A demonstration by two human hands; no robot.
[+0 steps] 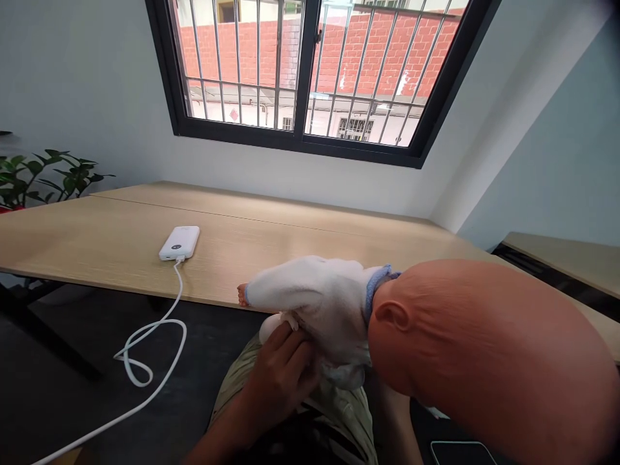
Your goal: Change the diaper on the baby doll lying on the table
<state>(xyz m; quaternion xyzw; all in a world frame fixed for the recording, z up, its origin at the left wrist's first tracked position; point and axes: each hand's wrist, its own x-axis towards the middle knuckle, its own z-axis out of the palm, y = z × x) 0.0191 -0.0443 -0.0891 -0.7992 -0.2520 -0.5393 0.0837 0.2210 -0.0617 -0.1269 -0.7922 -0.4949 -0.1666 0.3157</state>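
bald baby doll point(489, 342) held over my lap point(339, 413), white fleece top point(310, 303) on
my left hand point(283, 381) curls closed around its middle; my right hand hides behind its head, grip unseen

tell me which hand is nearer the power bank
Left hand, on the doll's white suit, below and right of the power bank; right forearm farther off, under the doll's head.

You face a black-framed, barred window point(300, 64) above a pale wood desk point(271, 223); grey-white walls point(82, 84), dark floor point(48, 400).
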